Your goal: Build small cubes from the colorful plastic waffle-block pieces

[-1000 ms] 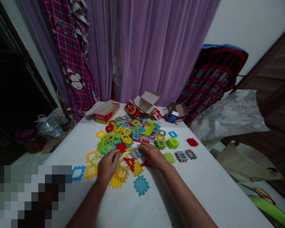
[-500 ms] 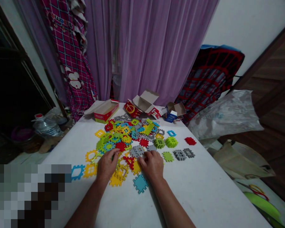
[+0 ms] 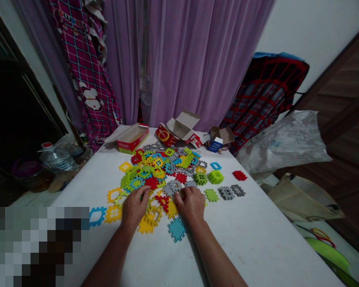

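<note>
A heap of flat, toothed plastic tiles (image 3: 164,169) in yellow, green, blue, red and grey lies on a white table (image 3: 257,235). My left hand (image 3: 135,206) rests curled on yellow and green tiles at the heap's near-left edge. My right hand (image 3: 192,203) lies beside it, fingers bent onto a grey tile (image 3: 172,187). A blue tile (image 3: 176,229) sits just in front of both hands. What each hand's fingertips grip is hidden.
Open cardboard boxes (image 3: 131,137) (image 3: 179,129) (image 3: 219,139) stand at the table's far edge before a purple curtain (image 3: 191,59). Loose tiles lie right of the heap: green (image 3: 215,176), red (image 3: 239,175), grey (image 3: 227,193). A plastic bag (image 3: 287,139) lies right; a water bottle (image 3: 55,157) left.
My right hand drew back from the heap's right side toward me and now sits close beside the left hand on the grey tile. The left hand barely moved.
</note>
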Motion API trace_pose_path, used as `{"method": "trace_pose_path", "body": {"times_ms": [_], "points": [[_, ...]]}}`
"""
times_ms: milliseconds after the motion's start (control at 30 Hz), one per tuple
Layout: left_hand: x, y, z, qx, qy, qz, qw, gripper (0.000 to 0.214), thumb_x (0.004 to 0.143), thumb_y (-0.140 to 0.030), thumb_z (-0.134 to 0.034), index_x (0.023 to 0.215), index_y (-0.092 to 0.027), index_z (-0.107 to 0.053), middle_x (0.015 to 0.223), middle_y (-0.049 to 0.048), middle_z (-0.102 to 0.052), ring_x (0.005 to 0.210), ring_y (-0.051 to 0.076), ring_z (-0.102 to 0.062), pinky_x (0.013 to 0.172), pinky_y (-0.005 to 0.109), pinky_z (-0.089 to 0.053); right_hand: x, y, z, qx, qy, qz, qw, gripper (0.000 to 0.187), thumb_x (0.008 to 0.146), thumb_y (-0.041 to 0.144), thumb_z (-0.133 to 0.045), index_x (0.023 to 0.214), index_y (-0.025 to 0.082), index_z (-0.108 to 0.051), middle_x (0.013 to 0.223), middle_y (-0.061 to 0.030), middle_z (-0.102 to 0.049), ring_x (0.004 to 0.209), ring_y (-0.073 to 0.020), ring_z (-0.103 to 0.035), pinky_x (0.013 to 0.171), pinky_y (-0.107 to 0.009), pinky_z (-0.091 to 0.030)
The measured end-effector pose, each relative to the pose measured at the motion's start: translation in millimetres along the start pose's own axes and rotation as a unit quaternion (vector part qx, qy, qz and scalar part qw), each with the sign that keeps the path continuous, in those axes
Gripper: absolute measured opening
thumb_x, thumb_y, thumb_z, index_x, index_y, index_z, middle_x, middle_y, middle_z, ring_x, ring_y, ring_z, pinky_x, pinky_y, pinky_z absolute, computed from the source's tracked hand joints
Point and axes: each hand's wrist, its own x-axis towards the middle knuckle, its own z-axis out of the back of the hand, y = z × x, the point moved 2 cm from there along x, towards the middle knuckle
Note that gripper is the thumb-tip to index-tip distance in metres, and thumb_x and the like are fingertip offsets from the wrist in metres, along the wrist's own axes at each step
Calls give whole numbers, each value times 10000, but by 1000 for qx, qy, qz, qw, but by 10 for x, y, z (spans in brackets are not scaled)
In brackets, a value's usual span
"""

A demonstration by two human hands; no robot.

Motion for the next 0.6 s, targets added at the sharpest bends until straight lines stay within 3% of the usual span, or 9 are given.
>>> {"method": "trace_pose_path", "body": {"times_ms": [233,600], "points": [[6,-2,5,10,2,-1,1000,262,885,-324,-489,994,-283,-724,980,2,-773,926,180,-707,844,281,-536,43,97,-8,-46,-5,-2,999,450,873,580,-552,955,161,-693,1004,-137,-649,998,-291,-556,819,-390,-346],[-1,-21,10,0,3,3,1000,257,887,-323,-492,996,-295,-723,976,-7,-774,920,171,-705,828,270,-538,60,42,35,-26,-29,6,999,286,856,452,-597,905,183,-680,984,-106,-654,979,-260,-553,810,-364,-339]]}}
